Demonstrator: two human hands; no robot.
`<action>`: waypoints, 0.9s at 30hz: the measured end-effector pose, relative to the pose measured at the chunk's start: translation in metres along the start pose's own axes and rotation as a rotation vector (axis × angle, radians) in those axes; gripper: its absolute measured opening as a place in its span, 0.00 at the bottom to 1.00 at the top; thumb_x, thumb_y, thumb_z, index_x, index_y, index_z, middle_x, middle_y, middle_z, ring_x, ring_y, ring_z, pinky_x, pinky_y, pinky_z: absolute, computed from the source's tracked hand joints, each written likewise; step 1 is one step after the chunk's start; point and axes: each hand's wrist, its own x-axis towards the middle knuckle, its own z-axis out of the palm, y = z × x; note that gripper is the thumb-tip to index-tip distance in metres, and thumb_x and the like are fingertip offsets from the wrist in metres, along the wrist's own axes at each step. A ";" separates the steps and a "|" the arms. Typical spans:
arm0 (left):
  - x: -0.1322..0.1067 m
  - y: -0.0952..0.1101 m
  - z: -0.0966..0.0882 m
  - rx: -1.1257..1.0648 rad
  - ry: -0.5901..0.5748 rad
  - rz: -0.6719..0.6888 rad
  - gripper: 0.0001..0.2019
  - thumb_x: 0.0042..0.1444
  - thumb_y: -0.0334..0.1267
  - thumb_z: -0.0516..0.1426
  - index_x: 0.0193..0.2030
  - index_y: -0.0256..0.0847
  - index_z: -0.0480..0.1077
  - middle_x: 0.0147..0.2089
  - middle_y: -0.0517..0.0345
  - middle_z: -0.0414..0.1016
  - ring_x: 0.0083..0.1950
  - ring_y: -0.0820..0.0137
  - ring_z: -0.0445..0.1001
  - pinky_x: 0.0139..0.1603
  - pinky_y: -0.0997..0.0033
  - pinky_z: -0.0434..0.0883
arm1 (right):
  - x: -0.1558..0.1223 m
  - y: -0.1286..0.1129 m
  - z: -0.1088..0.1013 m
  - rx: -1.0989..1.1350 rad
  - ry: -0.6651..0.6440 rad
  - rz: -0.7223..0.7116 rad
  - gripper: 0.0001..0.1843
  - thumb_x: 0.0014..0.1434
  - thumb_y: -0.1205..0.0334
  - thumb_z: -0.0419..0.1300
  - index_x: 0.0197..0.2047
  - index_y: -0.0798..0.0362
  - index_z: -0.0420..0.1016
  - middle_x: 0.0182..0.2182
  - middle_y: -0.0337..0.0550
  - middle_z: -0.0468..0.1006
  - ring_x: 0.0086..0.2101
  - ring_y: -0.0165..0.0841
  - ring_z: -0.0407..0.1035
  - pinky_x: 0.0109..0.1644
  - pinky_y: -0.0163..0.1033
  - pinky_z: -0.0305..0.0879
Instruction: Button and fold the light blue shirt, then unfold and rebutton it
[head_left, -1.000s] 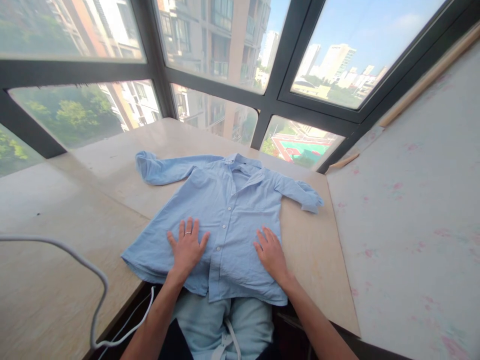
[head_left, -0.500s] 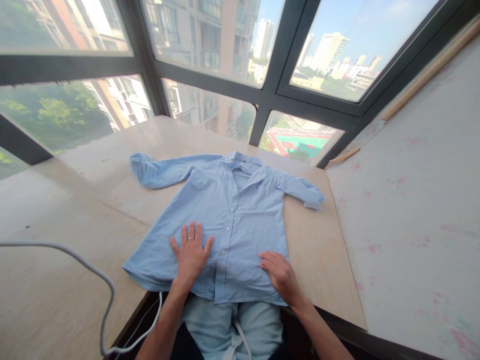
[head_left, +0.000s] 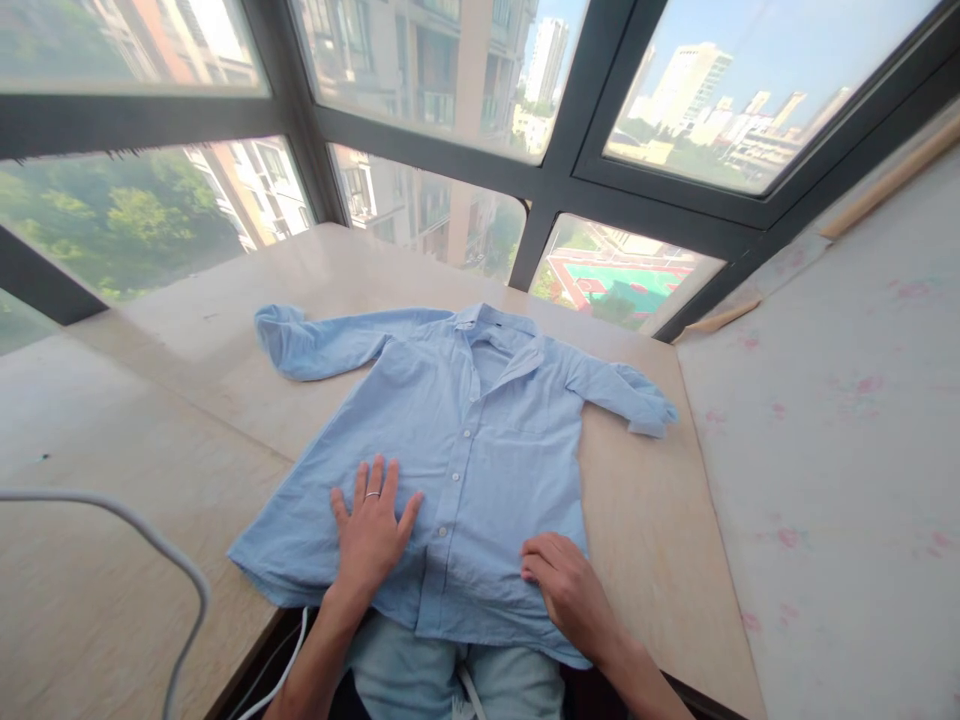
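Observation:
A light blue button-up shirt (head_left: 390, 410) lies face up on the beige ledge, collar away from me and sleeves spread to both sides, with the cuffs rolled. My left hand (head_left: 373, 535) rests flat on its lower left front, fingers spread, a ring on one finger. On the lower right front, near the side edge, my right hand (head_left: 564, 580) has its fingers curled in against the cloth. Whether fabric is pinched under those fingers is hidden. Slight creases run across the shirt near the hem.
The pale ledge (head_left: 172, 400) runs up to dark window frames (head_left: 420, 155). A white cable (head_left: 150, 535) loops over its left side and down past the front edge. A wall with flowered paper (head_left: 840, 450) stands at the right.
My right hand's fingers have curled in more, and both hands sit slightly lower in view. The view has shifted a little; the shirt lies much the same.

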 end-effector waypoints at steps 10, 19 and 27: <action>0.007 0.006 -0.022 -0.014 -0.110 -0.046 0.27 0.66 0.47 0.48 0.67 0.36 0.64 0.72 0.42 0.58 0.74 0.46 0.51 0.65 0.29 0.53 | 0.037 0.019 -0.032 0.257 -0.458 0.046 0.05 0.64 0.67 0.59 0.34 0.51 0.73 0.34 0.39 0.77 0.36 0.32 0.70 0.40 0.36 0.64; 0.099 0.064 -0.019 -0.604 0.066 0.228 0.16 0.63 0.38 0.54 0.55 0.38 0.74 0.54 0.48 0.78 0.56 0.62 0.74 0.59 0.61 0.70 | 0.165 0.090 -0.010 0.300 -0.010 0.087 0.13 0.65 0.67 0.55 0.53 0.50 0.71 0.48 0.47 0.75 0.37 0.33 0.72 0.44 0.40 0.70; 0.173 0.084 -0.004 -0.539 -0.100 0.436 0.13 0.62 0.32 0.54 0.45 0.43 0.80 0.43 0.53 0.79 0.45 0.65 0.76 0.44 0.71 0.70 | 0.257 0.107 -0.006 -0.106 -0.370 0.007 0.14 0.59 0.72 0.57 0.45 0.50 0.78 0.41 0.45 0.78 0.40 0.36 0.73 0.41 0.36 0.64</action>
